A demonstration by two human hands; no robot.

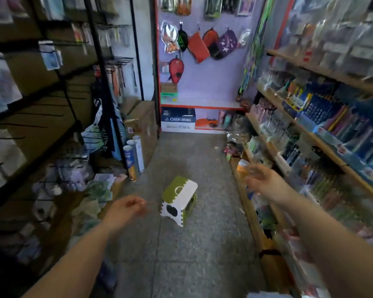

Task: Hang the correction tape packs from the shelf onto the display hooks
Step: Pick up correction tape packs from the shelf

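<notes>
Our right hand (265, 181) reaches toward the shelf (310, 138) at right, where the blurred correction tape packs (244, 167) sit. Our left hand (125, 208) hovers lower centre, fingers curled. We cannot tell whether either grips anything.

- Hooks (39, 115): black wire prongs, horizontal, set in rows on the dark rack at the left of the frame.
- Pack (50, 55): white and blue, hanging upright from a hook at upper left; blurred, type unreadable.
- Shelf (323, 145): wooden tiers at the right of the frame, filled with blurred stationery.
</notes>
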